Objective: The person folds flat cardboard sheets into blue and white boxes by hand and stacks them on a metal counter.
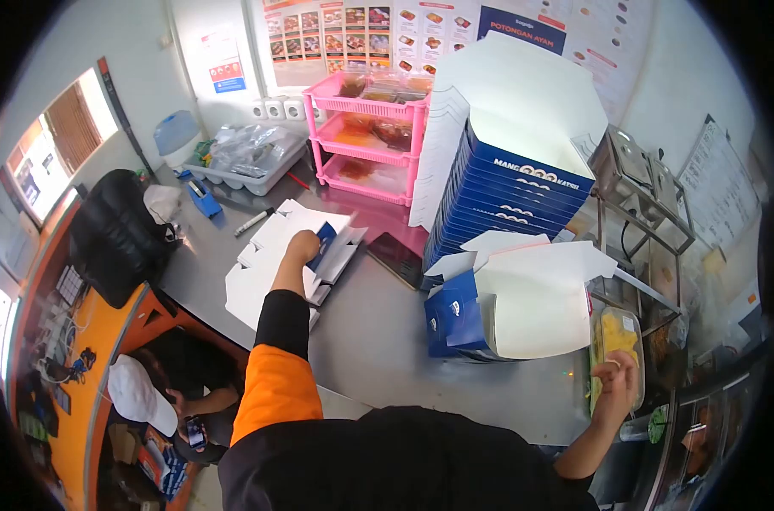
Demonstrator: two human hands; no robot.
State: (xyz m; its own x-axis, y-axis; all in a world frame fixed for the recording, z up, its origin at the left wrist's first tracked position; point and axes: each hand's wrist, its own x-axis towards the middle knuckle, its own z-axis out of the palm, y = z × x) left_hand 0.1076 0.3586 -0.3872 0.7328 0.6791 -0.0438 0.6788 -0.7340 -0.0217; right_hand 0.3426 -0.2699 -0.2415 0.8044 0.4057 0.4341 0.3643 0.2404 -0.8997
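Note:
My left hand (303, 245) is closed at the blue edge of a carton (326, 242), on a pile of white flattened cartons (268, 247) on the metal table. Its fingertips are partly hidden. My right hand (619, 383) is over the lower part of a clear plastic container (630, 325) holding yellow pieces (615, 336); its fingers are loosely bent and apart, with nothing plainly held. Between my hands stands an opened blue and white box (536, 311). Behind it rises a tall stack of blue boxes (515, 192) with white insides.
A phone (395, 259) lies beside the box stack. Further back are a pink tiered rack (370, 106) with bagged food, a grey tray (255, 175) of plastic bags, a marker (254, 223) and a blue tape dispenser (203, 199). A person in a white cap (140, 392) sits lower left, holding a phone.

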